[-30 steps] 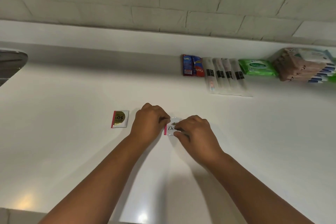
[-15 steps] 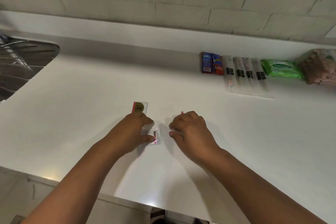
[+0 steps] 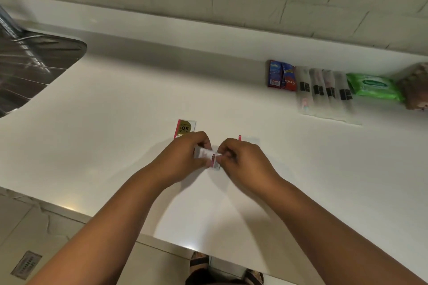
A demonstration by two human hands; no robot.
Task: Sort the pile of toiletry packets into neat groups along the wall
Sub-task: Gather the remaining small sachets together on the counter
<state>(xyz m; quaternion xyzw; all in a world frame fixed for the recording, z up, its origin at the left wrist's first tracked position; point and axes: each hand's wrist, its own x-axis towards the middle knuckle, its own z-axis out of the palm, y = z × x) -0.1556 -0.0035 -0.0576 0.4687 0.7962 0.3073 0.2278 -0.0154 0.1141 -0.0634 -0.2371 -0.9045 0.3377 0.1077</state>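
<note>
A small white sachet with pink print [image 3: 209,157] is pinched between my left hand [image 3: 183,157] and my right hand [image 3: 243,159] just above the white counter [image 3: 115,134]. A white sachet with a gold disc and pink edge [image 3: 184,128] lies flat just beyond my left knuckles. Another pale sachet with a pink edge [image 3: 249,140] lies on the counter, mostly hidden behind my right hand. Along the wall on the right sit sorted groups: red-blue toothpaste sachets [image 3: 281,75], clear toothbrush packets [image 3: 324,92], a green wipes pack [image 3: 374,87] and stacked brown packs [image 3: 415,87].
A steel sink drainboard [image 3: 34,65] is set into the counter at the far left. The counter's front edge runs below my forearms, with tiled floor, a floor drain [image 3: 26,265] and my sandalled feet [image 3: 222,271] beneath. The tiled wall stands behind the counter.
My hands split the sachets apart, then came together again on one lifted sachet. The view swung left and down, bringing the sink and floor into sight.
</note>
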